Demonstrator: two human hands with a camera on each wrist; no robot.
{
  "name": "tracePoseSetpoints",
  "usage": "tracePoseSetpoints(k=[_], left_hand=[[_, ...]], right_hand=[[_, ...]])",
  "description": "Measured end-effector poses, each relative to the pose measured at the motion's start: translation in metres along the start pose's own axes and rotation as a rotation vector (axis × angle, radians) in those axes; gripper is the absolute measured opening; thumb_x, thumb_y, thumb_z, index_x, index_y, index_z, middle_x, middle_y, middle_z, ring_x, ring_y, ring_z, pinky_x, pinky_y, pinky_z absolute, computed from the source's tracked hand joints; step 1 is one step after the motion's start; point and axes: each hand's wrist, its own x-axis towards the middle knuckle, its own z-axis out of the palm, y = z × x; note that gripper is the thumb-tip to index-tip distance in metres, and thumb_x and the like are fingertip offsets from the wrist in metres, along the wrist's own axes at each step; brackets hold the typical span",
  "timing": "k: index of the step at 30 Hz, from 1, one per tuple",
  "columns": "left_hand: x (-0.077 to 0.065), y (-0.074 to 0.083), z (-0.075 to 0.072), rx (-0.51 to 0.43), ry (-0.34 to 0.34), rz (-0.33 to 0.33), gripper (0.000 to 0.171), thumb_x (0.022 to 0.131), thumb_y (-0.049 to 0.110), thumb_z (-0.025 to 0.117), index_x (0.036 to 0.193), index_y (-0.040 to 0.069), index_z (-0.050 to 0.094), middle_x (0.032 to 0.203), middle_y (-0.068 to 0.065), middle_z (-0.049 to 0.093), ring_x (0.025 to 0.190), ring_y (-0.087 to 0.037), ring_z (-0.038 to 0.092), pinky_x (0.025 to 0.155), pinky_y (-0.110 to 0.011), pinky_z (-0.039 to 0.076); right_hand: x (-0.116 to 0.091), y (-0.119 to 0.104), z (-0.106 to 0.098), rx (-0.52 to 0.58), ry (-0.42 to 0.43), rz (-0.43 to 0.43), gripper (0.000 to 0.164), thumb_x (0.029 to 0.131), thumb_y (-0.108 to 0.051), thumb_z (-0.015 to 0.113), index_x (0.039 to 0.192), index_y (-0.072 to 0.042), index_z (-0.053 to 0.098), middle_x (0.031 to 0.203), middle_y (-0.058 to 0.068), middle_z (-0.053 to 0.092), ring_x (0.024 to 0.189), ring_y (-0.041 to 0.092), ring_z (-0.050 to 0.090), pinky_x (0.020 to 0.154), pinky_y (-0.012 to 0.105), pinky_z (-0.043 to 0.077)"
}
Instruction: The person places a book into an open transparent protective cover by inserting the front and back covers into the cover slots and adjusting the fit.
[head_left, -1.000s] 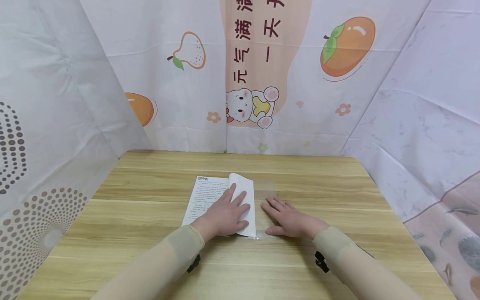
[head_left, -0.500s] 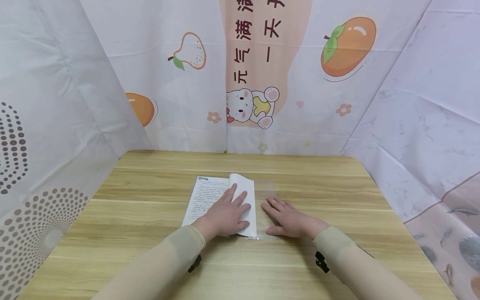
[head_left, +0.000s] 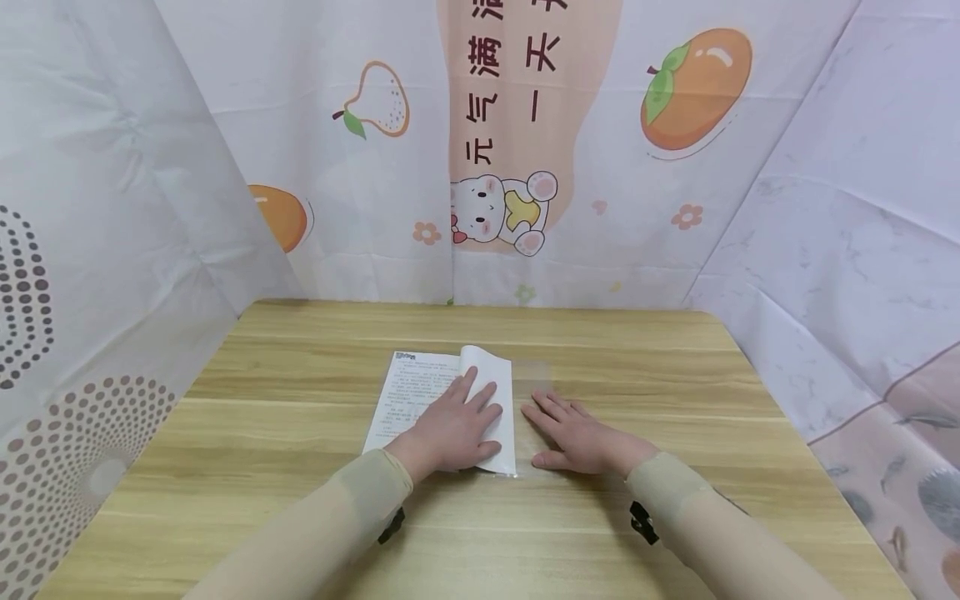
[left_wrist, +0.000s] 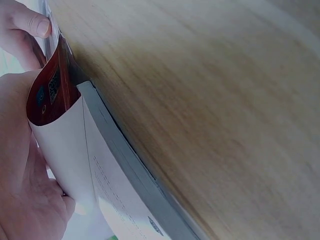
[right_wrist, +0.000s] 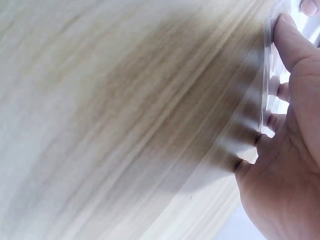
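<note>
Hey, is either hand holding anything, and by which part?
Neither hand grips anything: the left hand lies spread on the curled white sheet of the book, and the right hand rests on clear plastic.

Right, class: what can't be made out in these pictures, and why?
Head view: the printed text on the book is too small to read.
Head view: the left hand covers part of the white leaf.
Head view: the right hand covers part of the clear sheet.
Left wrist view: the bottom edge cuts off the book.
</note>
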Motion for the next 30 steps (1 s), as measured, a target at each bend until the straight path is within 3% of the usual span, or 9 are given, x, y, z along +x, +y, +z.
tracePoseSetpoints(k=[30], left_hand=[[-0.0006, 0.0004, -0.0030, -0.005, -0.015, -0.018, 0.057, 0.096, 0.058, 0.041, 0.139, 0.020, 0.045, 0.155, -0.008, 0.031, 0.143, -0.040, 0.008, 0.115, -0.049, 0.020]], right_hand=[[0.0025, -0.0010, -0.0018, 0.011, -0.033, 0.022, 0.078, 0.096, -0.048, 0.054, 0.152, -0.005, 0.021, 0.157, 0.024, 0.010, 0.142, 0.043, 0.007, 0.108, 0.064, 0.022]])
